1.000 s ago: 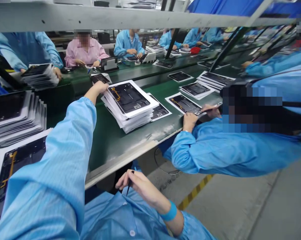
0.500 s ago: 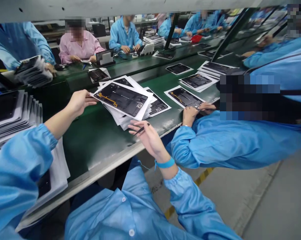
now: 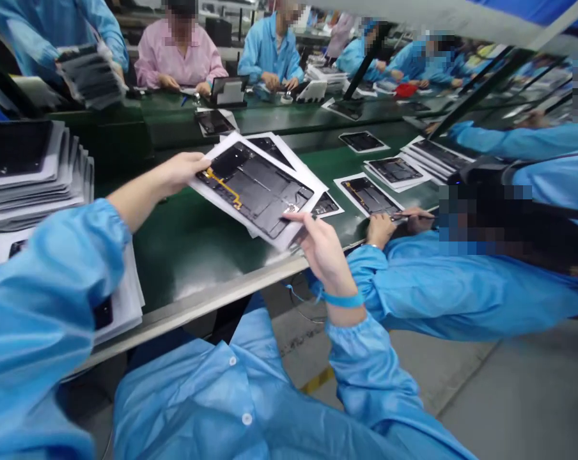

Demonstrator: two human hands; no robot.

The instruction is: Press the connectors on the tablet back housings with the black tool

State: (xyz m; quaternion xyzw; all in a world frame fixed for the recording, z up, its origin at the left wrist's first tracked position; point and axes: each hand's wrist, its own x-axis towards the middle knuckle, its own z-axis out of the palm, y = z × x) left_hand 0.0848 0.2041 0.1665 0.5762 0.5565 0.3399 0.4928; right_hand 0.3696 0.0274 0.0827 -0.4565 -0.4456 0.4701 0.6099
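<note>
A black tablet back panel [image 3: 263, 191] with an orange flex cable lies on a white sheet, tilted above a pile of similar panels. My left hand [image 3: 186, 171] pinches its left corner, thumb and fingers closed on it. At the opposite end, my right hand [image 3: 322, 249] grips the right edge, one finger lying over the panel near a small silver part. A dark thin tool shows only as a small bit at the right hand's fingers; the rest of it is hidden. Below and behind the panel, another panel on a white sheet [image 3: 293, 160] is partly covered.
Tall stacks of panels with white sheets [image 3: 73, 172] stand to my left. On the right, a co-worker's hands [image 3: 385, 230] work at another panel [image 3: 370, 195]. More panels [image 3: 397, 169] lie along the green bench [image 3: 188, 255]. Several people sit across it.
My right hand has moved up and taken hold of the panel's right edge. The panel is now raised and tilted toward me, with my left hand still at its left corner. The view has shifted.
</note>
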